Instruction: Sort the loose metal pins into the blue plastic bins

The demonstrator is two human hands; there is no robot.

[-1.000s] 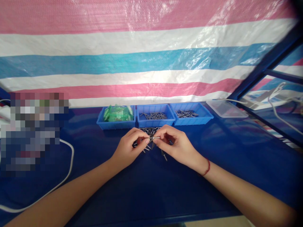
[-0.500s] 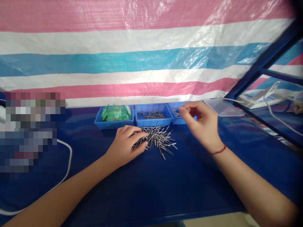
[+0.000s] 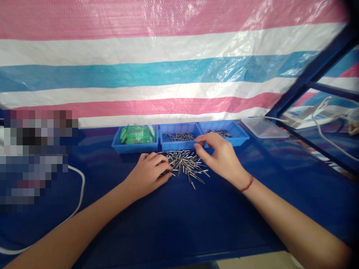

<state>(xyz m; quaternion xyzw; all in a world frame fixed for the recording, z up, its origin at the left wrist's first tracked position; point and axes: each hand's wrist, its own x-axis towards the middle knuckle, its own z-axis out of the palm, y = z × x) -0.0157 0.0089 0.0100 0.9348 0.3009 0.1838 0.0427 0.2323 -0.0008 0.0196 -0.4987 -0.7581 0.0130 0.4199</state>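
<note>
Metal blind rivets lie in a loose pile (image 3: 187, 162) on the dark blue table. My left hand (image 3: 151, 172) rests at the pile's left edge, thumb and fingers drawn together around a rivet that is partly hidden. Over the pile's right side hovers my right hand (image 3: 221, 155), thumb and index finger curved and slightly apart, with nothing visible between them. Just behind the pile is the middle blue bin (image 3: 182, 145), which has rivets in it. The right blue bin (image 3: 238, 136) also holds rivets, partly covered by my right hand.
The left blue bin (image 3: 136, 148) contains green plastic packets (image 3: 137, 134). A clear plastic lid (image 3: 265, 127) lies at the right rear, near a blue metal frame (image 3: 308, 82). A white cable (image 3: 82, 186) curves along the left. Striped sheeting (image 3: 168, 74) hangs behind.
My right hand has moved left and down from the right bin to the pile, uncovering that bin. My left thumb and fingers have closed together at the pile's edge.
</note>
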